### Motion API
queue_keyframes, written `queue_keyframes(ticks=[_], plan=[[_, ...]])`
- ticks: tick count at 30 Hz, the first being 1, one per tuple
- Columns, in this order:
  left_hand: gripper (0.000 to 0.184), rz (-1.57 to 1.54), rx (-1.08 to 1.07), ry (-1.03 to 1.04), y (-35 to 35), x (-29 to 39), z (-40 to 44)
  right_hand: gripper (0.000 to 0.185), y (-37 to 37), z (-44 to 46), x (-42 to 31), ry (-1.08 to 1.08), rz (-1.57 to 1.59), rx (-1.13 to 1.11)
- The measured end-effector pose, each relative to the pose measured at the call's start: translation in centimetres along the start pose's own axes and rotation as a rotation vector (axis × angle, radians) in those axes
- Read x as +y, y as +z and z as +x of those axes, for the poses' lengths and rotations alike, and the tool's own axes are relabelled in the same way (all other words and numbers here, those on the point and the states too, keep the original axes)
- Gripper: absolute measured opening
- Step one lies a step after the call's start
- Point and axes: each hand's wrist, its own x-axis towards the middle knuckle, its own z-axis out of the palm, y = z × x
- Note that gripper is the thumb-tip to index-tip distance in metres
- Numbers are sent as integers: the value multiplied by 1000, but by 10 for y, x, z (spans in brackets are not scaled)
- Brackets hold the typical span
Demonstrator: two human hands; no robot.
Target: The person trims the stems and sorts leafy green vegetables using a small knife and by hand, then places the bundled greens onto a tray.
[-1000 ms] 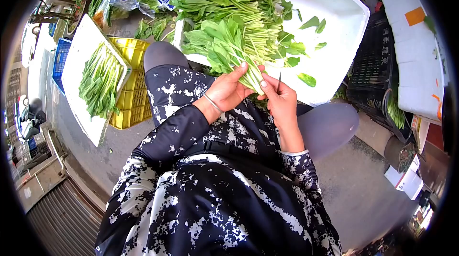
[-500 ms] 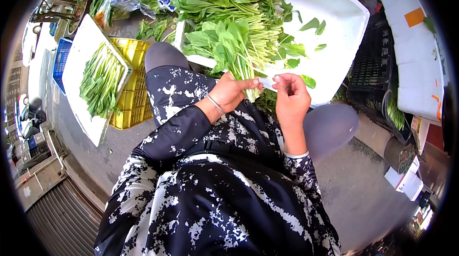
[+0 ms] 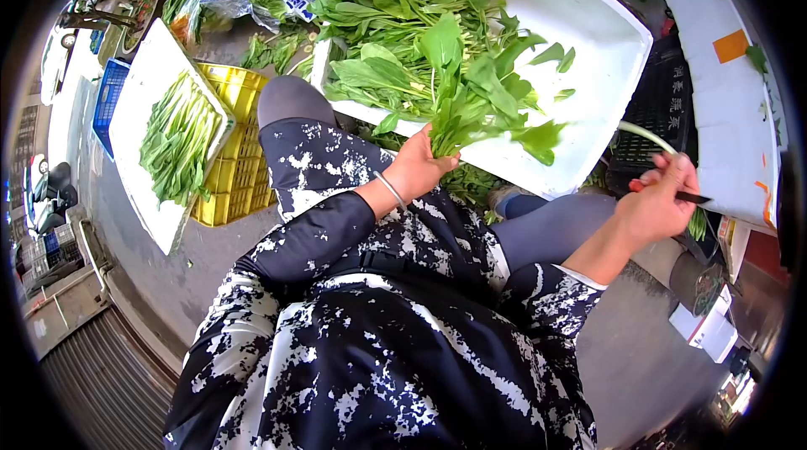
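Observation:
My left hand [image 3: 417, 166] is closed around a bunch of leafy greens [image 3: 461, 105], whose leaves fan out over the near edge of a white foam box [image 3: 580, 113]. Out to the right, my right hand [image 3: 660, 202] is closed. A pale, curved, stem-like strip [image 3: 647, 135] rises from its fingers toward the upper left. What looks like a small knife [image 3: 694, 198] is also in this hand: its dark blade sticks out on the right and a bit of red shows on the left. A thick pile of greens [image 3: 403, 8] fills the box's left part.
On the left, a white foam lid [image 3: 134, 126] bearing laid-out greens [image 3: 178, 143] leans on yellow crates [image 3: 229, 172]. Behind it is a blue crate [image 3: 109, 92]. Black crates [image 3: 651, 109] and a white foam box [image 3: 719, 71] stand to the right. Loose leaves lie on the ground.
My right hand has swung away from the bunch to the right, and the strip and dark blade now show in it. In my left hand the bunch has turned, its leaves spreading rightward.

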Motion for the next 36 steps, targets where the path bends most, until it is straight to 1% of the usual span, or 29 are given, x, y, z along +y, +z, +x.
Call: queue_keyframes(ticks=[1,3,5,7,9,11,12,13,15,16,17,19,20,21,23,24,25,26,27,28,29,31,33,34,36], plan=[[26,-2,2,-1,-3,-1,1,15,-2,9,-4,0,13,70],[25,25,-23,-182,-12,-1,3,17,-8,25,-11,-13,46,122],[24,-37,-44,-173,-16,-3,3,18,-8,34,-5,-26,53,103],[25,-192,-84,-211,-17,0,2,18,-6,37,26,-37,-103,-7],[25,-240,-103,-207,-16,3,3,25,-12,32,78,-78,-356,-377],[25,-394,-115,-171,-16,5,3,29,-7,-6,98,180,-398,-545],[23,-476,-118,-186,-17,5,2,31,0,-31,82,294,-379,-640],[23,-474,-115,-190,-19,6,2,34,6,-57,64,408,-359,-730],[24,-571,-130,-124,-19,8,5,37,5,-102,71,663,-99,-869],[26,-568,-118,-122,-18,10,6,37,4,-121,71,647,-59,-867],[27,-633,-83,-125,-17,11,7,38,4,-136,68,632,-19,-868],[30,-662,-58,-104,-13,18,7,35,4,-150,54,778,107,-771],[30,-663,-56,-104,-12,17,7,41,4,-154,51,780,152,-763],[33,-662,-52,-80,-11,16,8,41,5,-159,49,780,151,-765],[36,-665,-53,-50,-6,14,11,48,8,-167,46,670,154,-740],[39,-676,-91,-124,-3,16,11,50,9,-170,49,643,122,-784],[41,-686,-127,-195,1,17,10,47,10,-170,51,719,128,-825],[43,-631,-167,-155,8,18,8,45,12,-170,53,739,120,-794],[43,-600,-150,-168,14,21,6,43,18,-168,50,761,113,-765],[42,-623,-153,-244,14,18,7,37,29,-170,54,737,209,-650],[42,-645,-158,-322,13,16,8,32,34,-168,52,747,261,-595],[42,-636,-201,-307,11,18,9,28,37,-161,57,847,264,-545],[43,-687,-213,-239,14,18,11,26,41,-155,60,872,252,-518],[40,-701,-288,-209,9,14,13,24,42,-152,60,900,240,-494],[38,-679,-299,-184,8,13,11,22,40,-142,53,894,223,-517]])
